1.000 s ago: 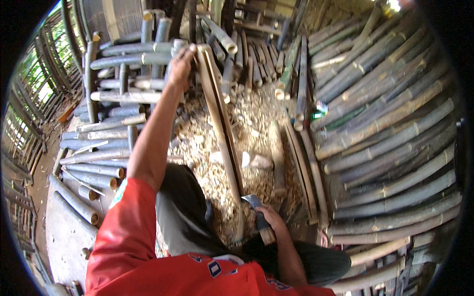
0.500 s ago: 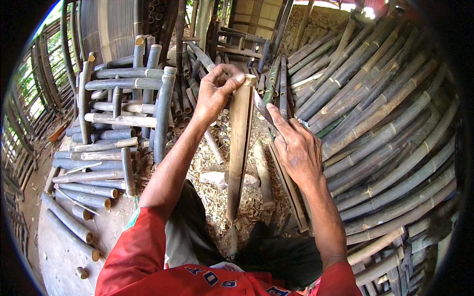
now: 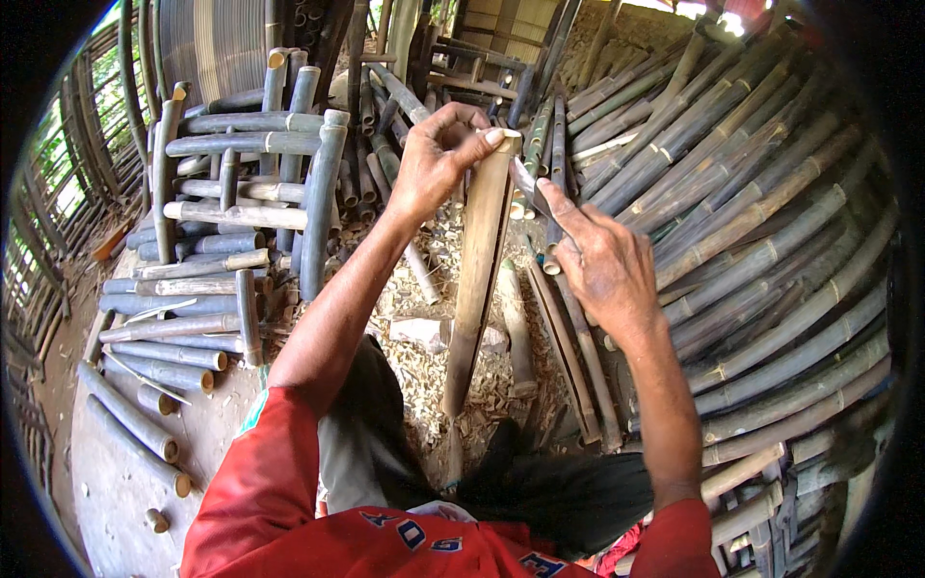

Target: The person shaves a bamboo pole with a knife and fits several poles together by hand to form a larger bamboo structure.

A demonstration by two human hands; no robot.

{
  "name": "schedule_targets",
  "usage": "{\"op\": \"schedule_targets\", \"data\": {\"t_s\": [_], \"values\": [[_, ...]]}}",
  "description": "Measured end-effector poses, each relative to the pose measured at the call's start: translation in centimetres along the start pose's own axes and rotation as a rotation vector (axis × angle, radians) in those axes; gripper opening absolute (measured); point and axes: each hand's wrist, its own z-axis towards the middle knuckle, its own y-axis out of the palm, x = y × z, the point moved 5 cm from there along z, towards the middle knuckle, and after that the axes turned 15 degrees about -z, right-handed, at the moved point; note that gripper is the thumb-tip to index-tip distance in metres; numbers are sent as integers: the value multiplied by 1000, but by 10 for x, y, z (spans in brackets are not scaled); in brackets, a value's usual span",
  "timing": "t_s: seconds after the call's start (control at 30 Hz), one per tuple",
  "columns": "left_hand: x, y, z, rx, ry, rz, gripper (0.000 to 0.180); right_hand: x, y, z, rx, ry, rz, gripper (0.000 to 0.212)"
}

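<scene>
Bamboo slat stands nearly upright between the two hands, its top end pinched in the left hand, whose fingers curl around the upper edge with the thumb pressed on the end. Its lower end rests on the ground among wood chips, close in front of the person's knees. The right hand sits just right of the slat's top, closed around a knife with the forefinger stretched along it; the blade meets the slat's upper right edge.

Below the right hand, several thin split strips lean side by side, close to the slat. A short cut block lies in the chips below the left hand. Further left of the left hand, a stack of grey-green bamboo poles lies crosswise in layers, with shorter cut lengths lying on the bare floor beyond. To the right of the right hand, a large heap of long bamboo culms runs slantwise and crowds that whole side. Beyond both hands, more poles stand and lean.
</scene>
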Motion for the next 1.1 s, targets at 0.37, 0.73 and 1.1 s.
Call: {"op": "schedule_targets", "data": {"t_s": [0.37, 0.73, 1.1], "values": [[-10, -4, 10, -32, 27, -121, 26, -5, 58, -30, -194, -113, -63, 68], [-27, -15, 13, 2, -10, -40, 27, -27, 112, -101, -342, -75, 181, 64], [-20, 13, 12, -47, 8, -82, 26, 3, 10, -15, 61, 88, 105, 67]]}}
